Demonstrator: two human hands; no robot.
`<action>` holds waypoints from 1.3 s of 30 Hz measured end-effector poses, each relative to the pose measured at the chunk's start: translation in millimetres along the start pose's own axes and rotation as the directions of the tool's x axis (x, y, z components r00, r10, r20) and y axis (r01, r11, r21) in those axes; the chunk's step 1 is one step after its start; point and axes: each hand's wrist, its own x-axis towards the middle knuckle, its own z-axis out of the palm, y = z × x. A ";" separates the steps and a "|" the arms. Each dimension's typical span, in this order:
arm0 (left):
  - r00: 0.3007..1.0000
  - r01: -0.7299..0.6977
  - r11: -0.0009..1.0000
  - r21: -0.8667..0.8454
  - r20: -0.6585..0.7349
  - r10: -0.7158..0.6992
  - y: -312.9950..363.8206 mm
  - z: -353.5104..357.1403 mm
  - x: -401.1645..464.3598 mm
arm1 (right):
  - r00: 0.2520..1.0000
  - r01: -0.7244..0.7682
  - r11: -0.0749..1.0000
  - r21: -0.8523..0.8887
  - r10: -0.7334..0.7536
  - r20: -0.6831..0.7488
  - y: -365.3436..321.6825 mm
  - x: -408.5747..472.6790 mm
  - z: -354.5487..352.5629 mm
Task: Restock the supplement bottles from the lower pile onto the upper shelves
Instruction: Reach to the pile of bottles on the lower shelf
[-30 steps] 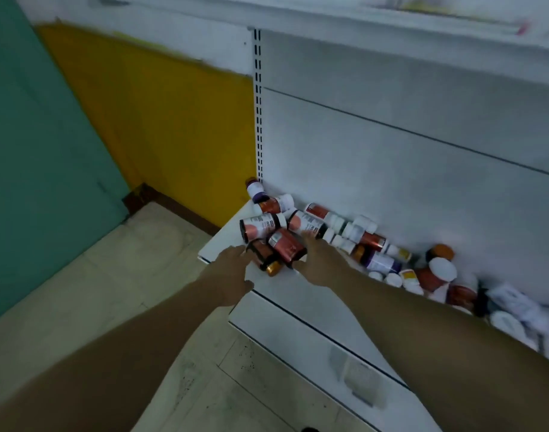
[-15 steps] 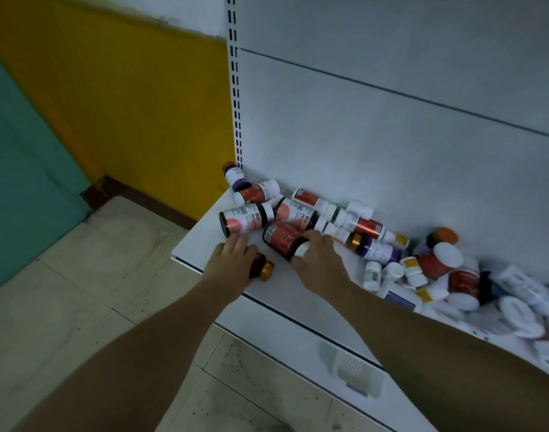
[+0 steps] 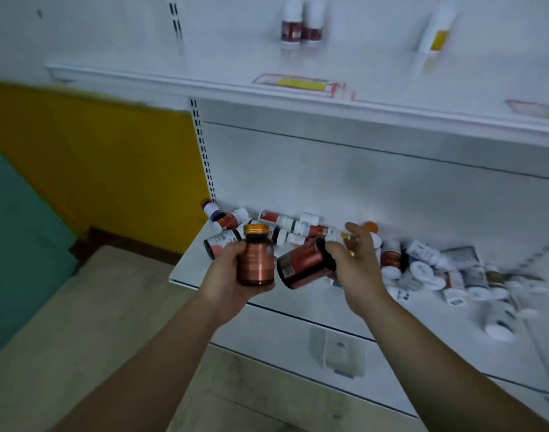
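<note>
**Two bottles up off the pile, one in each hand**

While both hands hang in the open air in front of the shelving, I see free room on the left: pale floor tiles (image 3: 80, 307), a teal panel (image 3: 20, 232) and a yellow wall (image 3: 105, 163) running up to the slotted white upright (image 3: 203, 151). The lower shelf (image 3: 189, 269) ends in a square corner just under my left hand (image 3: 232, 275), its front strip bare. Above, the upper shelf (image 3: 179, 84) juts out with a long white lip carrying a blurred yellow price tag (image 3: 298, 82); two red-labelled bottles (image 3: 301, 29) stand on it, mostly bare board around them.

The left hand, palm up, wraps its fingers round a copper-brown bottle (image 3: 256, 260), smooth, glossy and cylindrical, held upright with its ribbed gold cap on top. Just beside it, nearly touching, the right hand (image 3: 354, 269) clamps the dark capped end of a red-labelled dark bottle (image 3: 304, 263), tilted on its side with the base pointing left; thumb and lower fingers curl on it while the forefinger sticks up loose.

Behind and to the right, the pile of supplement bottles (image 3: 407, 266) lies scattered against the grey back panel (image 3: 391, 188), white caps and round plastic bodies on their sides, blurring toward the right edge.
</note>
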 end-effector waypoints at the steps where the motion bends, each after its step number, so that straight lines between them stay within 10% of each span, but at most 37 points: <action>1: 1.000 0.011 1.000 -0.008 0.023 -0.010 2.3 6.6 -8.9 | 1.000 -0.022 0.998 0.053 0.023 -0.017 -7.8 -11.9 -9.0; 14: 0.870 -0.062 0.993 0.105 0.493 0.002 -7.1 172.5 -117.6 | 0.997 0.016 0.717 0.697 0.042 -0.066 -121.6 -157.0 -178.6; 24: 0.532 -0.094 0.976 0.198 0.838 -0.119 -121.5 425.8 -213.0 | 0.903 0.384 0.830 0.405 -0.245 -0.354 -178.5 -273.7 -429.1; 39: 0.185 0.123 0.949 0.290 0.933 -0.309 -336.5 734.1 -320.6 | 0.710 0.513 0.851 0.112 -0.347 -0.613 -193.3 -398.1 -777.1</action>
